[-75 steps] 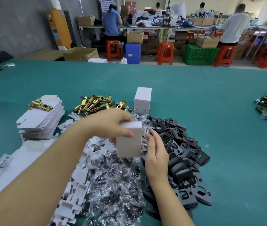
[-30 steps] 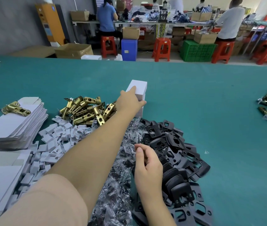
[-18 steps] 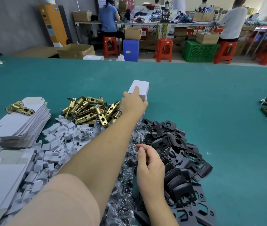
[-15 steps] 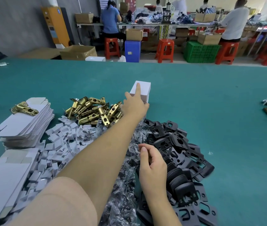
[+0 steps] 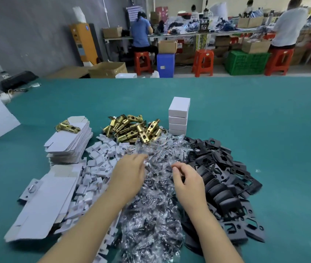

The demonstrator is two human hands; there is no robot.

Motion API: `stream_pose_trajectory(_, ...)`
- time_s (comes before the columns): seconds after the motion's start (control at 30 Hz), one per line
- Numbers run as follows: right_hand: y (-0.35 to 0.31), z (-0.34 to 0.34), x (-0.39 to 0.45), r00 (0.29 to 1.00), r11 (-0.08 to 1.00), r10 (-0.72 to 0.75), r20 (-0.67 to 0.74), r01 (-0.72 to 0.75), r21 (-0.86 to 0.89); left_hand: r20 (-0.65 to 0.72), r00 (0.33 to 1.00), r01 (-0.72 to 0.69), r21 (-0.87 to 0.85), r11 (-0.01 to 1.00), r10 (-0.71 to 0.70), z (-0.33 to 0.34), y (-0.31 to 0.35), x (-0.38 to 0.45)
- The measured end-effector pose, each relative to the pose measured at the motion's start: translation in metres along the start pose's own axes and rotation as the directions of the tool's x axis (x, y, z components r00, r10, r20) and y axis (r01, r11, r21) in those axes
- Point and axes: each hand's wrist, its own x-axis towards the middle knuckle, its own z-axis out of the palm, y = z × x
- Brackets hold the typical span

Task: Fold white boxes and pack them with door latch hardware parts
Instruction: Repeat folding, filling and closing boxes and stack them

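Your stack of folded white boxes (image 5: 179, 115) stands on the green table (image 5: 255, 118) at 12 o'clock from your hands, well apart from them. Just beside it at 9 o'clock lies the pile of brass latches (image 5: 132, 129); the heap of clear plastic bags (image 5: 154, 186) spreads between the stack and you. Black plates (image 5: 225, 179) lie at 3 o'clock of the bags, small white card pieces (image 5: 101, 164) at 9 o'clock, and beyond those the flat box blanks (image 5: 69, 141) with one brass latch (image 5: 67, 126) on top. Your left hand (image 5: 130, 172) hovers over the bags, fingers loose and released. Your right hand (image 5: 187, 179) has its fingers curled above the bags; whether they pinch one, you cannot tell.
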Motion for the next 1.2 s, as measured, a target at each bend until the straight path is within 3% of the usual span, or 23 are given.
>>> stream_pose_trajectory(0.13,0.001,0.001,-0.007,0.998,0.993,-0.064,0.022,0.066,-0.094,0.032,0.999,0.030,-0.049,0.998,-0.028,0.001,-0.014,-0.024)
stream_pose_trajectory(0.27,0.002,0.002,-0.011,0.995,0.984,-0.103,-0.007,0.101,-0.145,-0.143,0.990,-0.027,-0.090,0.996,0.014,-0.025,-0.022,-0.029)
stream_pose_trajectory(0.33,0.002,0.002,-0.012,0.994,0.982,-0.106,-0.024,0.101,-0.161,-0.231,0.972,0.036,-0.007,0.999,-0.037,-0.047,-0.037,-0.031)
stream_pose_trajectory(0.4,0.003,0.003,-0.013,0.994,0.980,-0.108,-0.034,0.100,-0.172,-0.239,0.957,0.205,0.157,0.966,-0.164,-0.069,-0.062,-0.035)
stream_pose_trajectory(0.5,0.005,0.004,-0.017,0.989,0.973,-0.135,-0.055,0.122,-0.196,-0.142,0.910,0.409,0.449,0.794,-0.389,-0.089,-0.099,-0.043)
stream_pose_trajectory(0.6,0.005,0.005,-0.018,0.987,0.970,-0.145,-0.066,0.128,-0.207,-0.005,0.848,0.444,0.552,0.706,-0.530,-0.088,-0.120,-0.050)
stream_pose_trajectory(0.93,0.010,0.007,-0.017,0.994,0.975,-0.095,-0.060,0.081,-0.206,0.035,0.881,0.361,0.593,0.719,-0.471,-0.074,-0.132,-0.052)
stream_pose_trajectory(1.2,0.011,0.007,-0.017,0.994,0.974,-0.093,-0.058,0.079,-0.212,0.051,0.871,0.334,0.667,0.666,-0.488,-0.060,-0.125,-0.050)
